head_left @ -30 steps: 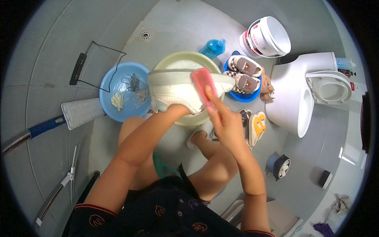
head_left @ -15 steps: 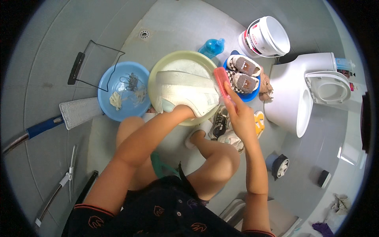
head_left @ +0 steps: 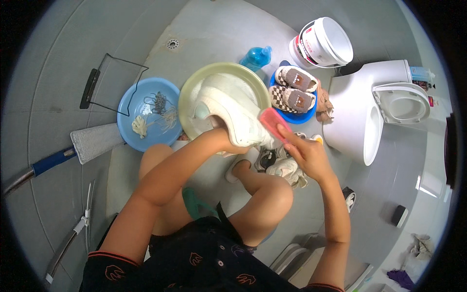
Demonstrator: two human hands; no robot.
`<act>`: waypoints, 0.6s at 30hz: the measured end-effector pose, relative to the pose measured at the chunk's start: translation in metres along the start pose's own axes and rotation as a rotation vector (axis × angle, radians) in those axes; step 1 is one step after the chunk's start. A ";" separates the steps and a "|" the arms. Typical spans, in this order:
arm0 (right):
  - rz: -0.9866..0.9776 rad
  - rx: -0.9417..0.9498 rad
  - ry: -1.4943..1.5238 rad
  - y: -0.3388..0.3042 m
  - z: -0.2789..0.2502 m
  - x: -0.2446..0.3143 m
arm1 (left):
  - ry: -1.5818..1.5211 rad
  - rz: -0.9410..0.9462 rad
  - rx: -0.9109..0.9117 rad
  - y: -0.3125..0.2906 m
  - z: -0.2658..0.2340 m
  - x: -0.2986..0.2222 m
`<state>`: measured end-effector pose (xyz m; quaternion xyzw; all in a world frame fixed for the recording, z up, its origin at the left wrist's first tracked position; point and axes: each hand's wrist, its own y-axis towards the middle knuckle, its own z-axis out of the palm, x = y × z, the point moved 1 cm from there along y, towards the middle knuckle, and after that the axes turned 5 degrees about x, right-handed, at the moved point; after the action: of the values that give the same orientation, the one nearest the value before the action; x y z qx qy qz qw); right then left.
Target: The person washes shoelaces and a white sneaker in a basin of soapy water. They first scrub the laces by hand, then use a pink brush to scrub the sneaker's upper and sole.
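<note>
So, closest in: the person is squatting on the tiled floor [head_left: 219,34], knees up. The left hand [head_left: 221,138] looks tucked into the opening of a white sneaker [head_left: 233,109], gripping it from inside, though the fingers themselves are hidden so I can't tell how tight. The right hand [head_left: 304,153] is clenched around a pink scrub brush [head_left: 273,124], whose end touches the sneaker's heel side. The sneaker sits tilted over the pale green basin [head_left: 194,87], partly resting in it.

What could go wrong, in my opinion: the shoe is held from one end only, so a hard push with the brush could twist it off the hand and dump it into the basin, splashing the floor. Wet tiles plus a squat means slipping is a real risk too.

Just beyond the knee another pair of pale sneakers [head_left: 282,165] lies on the floor. Further out, the blue basin [head_left: 131,104] on the left holds what look like loose shoelaces. The small blue bowl [head_left: 304,117] on the right carries a pair of checkered slip-on shoes [head_left: 292,90]. Behind that stand a blue bottle [head_left: 255,57] and a white bucket [head_left: 323,41], contents not visible, with a toilet [head_left: 374,107] off to the right.
</note>
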<state>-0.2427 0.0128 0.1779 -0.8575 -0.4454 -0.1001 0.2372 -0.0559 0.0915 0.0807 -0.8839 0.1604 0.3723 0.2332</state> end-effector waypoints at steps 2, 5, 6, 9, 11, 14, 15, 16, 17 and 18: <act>-0.064 0.043 -0.108 0.010 -0.002 0.011 | -0.185 -0.072 0.086 0.001 0.005 -0.007; -0.115 -0.016 0.014 0.034 0.009 0.027 | -0.243 -0.173 0.207 0.008 0.007 -0.010; -0.119 -0.026 0.067 0.036 0.011 0.027 | -0.237 -0.196 0.250 0.010 0.007 -0.009; -0.050 0.028 0.151 0.012 -0.001 0.003 | -0.247 0.064 -0.245 0.012 0.027 0.014; -0.026 0.058 0.149 -0.004 -0.007 -0.005 | -0.161 0.060 -0.272 -0.001 -0.002 0.001; 0.006 0.111 0.082 -0.006 -0.019 0.009 | -0.041 0.157 -0.457 0.003 0.015 0.011; 0.027 0.085 0.009 0.002 -0.016 0.011 | -0.139 0.135 -0.433 0.008 0.023 0.012; -0.003 0.027 0.034 0.016 -0.011 0.012 | -0.144 0.146 -0.433 0.010 0.025 0.012; -0.036 -0.031 0.060 0.030 -0.005 0.013 | -0.149 0.156 -0.435 0.012 0.027 0.011; -0.056 -0.087 0.080 0.038 -0.003 0.017 | -0.160 0.177 -0.433 0.016 0.030 0.009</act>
<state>-0.2017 0.0049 0.1746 -0.8495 -0.4548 -0.1601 0.2142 -0.0747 0.0930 0.0507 -0.8636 0.1345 0.4856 0.0169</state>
